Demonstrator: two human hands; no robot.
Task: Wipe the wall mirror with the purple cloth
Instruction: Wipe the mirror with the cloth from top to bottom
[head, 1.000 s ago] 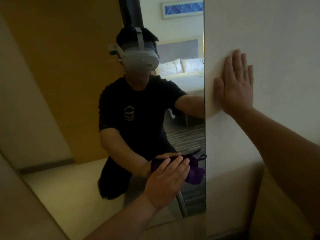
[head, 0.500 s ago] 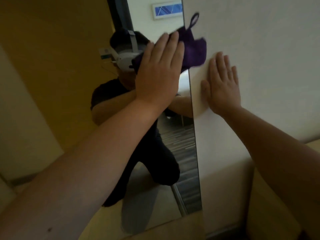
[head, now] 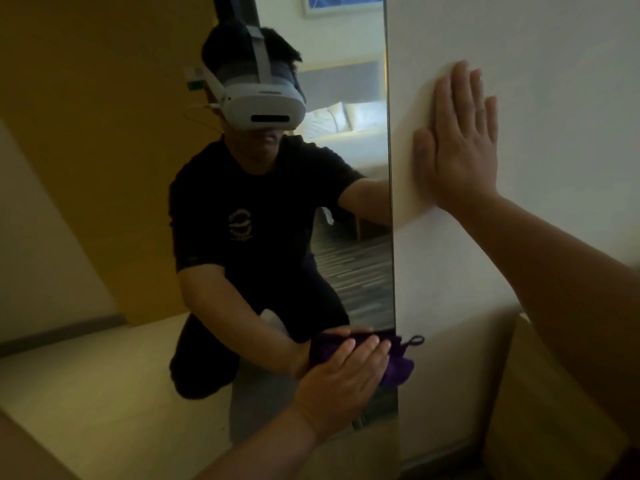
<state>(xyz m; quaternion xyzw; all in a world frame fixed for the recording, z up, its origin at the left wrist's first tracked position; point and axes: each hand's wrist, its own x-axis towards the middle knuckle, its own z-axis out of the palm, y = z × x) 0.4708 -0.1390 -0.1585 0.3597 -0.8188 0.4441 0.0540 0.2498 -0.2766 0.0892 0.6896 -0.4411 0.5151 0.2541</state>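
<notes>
The tall wall mirror point(head: 367, 265) fills the left and middle of the view, its right edge running down beside a white wall. My left hand point(head: 341, 382) lies flat on the purple cloth point(head: 398, 367), pressing it against the glass low down at the mirror's right edge. The cloth's hanging loop sticks out past that edge. My right hand point(head: 459, 147) rests flat on the white wall just right of the mirror, fingers spread and upward, holding nothing. The mirror reflects a kneeling person in a dark shirt with a white headset.
The white wall point(head: 536, 81) takes up the right side. A pale wooden piece of furniture point(head: 540, 410) stands at the lower right, under my right forearm. The mirror reflects a wooden door, a pale floor and a bed with white pillows.
My left hand has swept the cloth from the upper part of the mirror's right edge down to its lower part. My right hand has stayed flat on the wall.
</notes>
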